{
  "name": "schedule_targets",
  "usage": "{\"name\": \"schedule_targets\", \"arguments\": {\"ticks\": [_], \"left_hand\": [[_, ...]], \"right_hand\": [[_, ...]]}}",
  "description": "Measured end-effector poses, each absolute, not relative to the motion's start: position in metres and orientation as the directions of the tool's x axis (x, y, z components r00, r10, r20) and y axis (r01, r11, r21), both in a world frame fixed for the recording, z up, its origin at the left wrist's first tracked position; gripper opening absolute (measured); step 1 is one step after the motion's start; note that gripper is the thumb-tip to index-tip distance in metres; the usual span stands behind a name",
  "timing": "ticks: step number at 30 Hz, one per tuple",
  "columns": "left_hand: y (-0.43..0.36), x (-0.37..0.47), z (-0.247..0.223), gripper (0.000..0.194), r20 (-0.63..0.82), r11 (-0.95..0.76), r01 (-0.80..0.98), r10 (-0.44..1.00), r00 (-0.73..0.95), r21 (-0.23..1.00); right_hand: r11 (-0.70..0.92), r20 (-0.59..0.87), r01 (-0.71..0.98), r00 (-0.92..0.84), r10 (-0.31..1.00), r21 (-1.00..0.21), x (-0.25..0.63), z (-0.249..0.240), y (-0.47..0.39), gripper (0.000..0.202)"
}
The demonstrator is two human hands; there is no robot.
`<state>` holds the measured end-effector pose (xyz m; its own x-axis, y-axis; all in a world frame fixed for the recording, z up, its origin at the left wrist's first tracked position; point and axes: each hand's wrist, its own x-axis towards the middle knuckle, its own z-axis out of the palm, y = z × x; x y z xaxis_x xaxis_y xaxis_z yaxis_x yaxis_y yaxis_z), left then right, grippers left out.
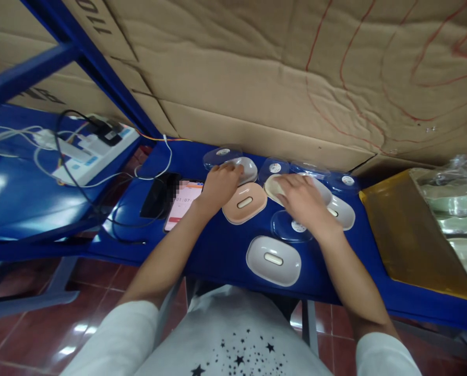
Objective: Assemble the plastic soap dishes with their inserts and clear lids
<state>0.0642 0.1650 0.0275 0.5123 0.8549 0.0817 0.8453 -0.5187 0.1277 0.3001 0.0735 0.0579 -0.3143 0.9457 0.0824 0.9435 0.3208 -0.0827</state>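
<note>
My left hand (226,181) is at the back of the blue table with its fingers curled over a grey oval dish (248,169). Just in front of it lies a peach oval dish (239,211) with a pale oblong piece in its middle. My right hand (300,196) has its fingers and thumb on a cream oval dish (273,189), partly covering it. Grey-white dishes, one of them (345,213) at the right, sit beside and partly under that hand. Nearer my body is another grey-white dish (273,261).
Clear plastic covers with round stickers, such as one (286,227) near my right wrist, lie among the dishes. A lit phone (183,206) is at left, near a power strip (100,156) with cables. A brown-taped box (397,230) holds wrapped dishes at right. Cardboard (237,78) stands behind.
</note>
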Motion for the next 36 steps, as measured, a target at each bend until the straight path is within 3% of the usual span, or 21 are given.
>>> {"name": "schedule_targets", "arguments": {"ticks": [2, 4, 9, 13, 22, 30, 36], "left_hand": [[0.164, 0.065, 0.028, 0.03, 0.083, -0.535, 0.833, 0.845, 0.528, 0.14], [0.165, 0.065, 0.028, 0.029, 0.079, -0.546, 0.823, 0.837, 0.541, 0.153], [0.164, 0.063, 0.028, 0.031, 0.078, -0.551, 0.816, 0.834, 0.546, 0.173], [0.16, 0.064, 0.028, 0.029, 0.078, -0.569, 0.806, 0.822, 0.564, 0.166], [0.161, 0.071, 0.03, 0.032, 0.083, -0.552, 0.818, 0.833, 0.546, 0.163], [0.162, 0.066, 0.033, 0.039, 0.141, -0.501, 0.836, 0.865, 0.481, 0.223], [0.155, 0.068, 0.039, 0.038, 0.166, -0.547, 0.791, 0.837, 0.521, 0.274]], "right_hand": [[0.519, 0.143, 0.83, -0.499, 0.855, -0.204, 0.278, 0.051, 0.076, 0.037], [0.617, 0.141, 0.736, -0.605, 0.784, -0.278, 0.26, 0.042, 0.077, 0.039], [0.632, 0.088, 0.688, -0.649, 0.756, -0.357, 0.25, 0.036, 0.071, 0.031], [0.619, 0.016, 0.68, -0.668, 0.744, -0.393, 0.254, 0.041, 0.061, 0.037], [0.608, -0.015, 0.751, -0.632, 0.775, -0.258, 0.244, 0.048, 0.06, 0.022], [0.518, 0.103, 0.789, -0.515, 0.851, -0.331, 0.291, 0.085, 0.06, 0.031], [0.354, 0.145, 0.926, -0.335, 0.931, -0.13, 0.323, 0.086, 0.07, 0.035]]}}
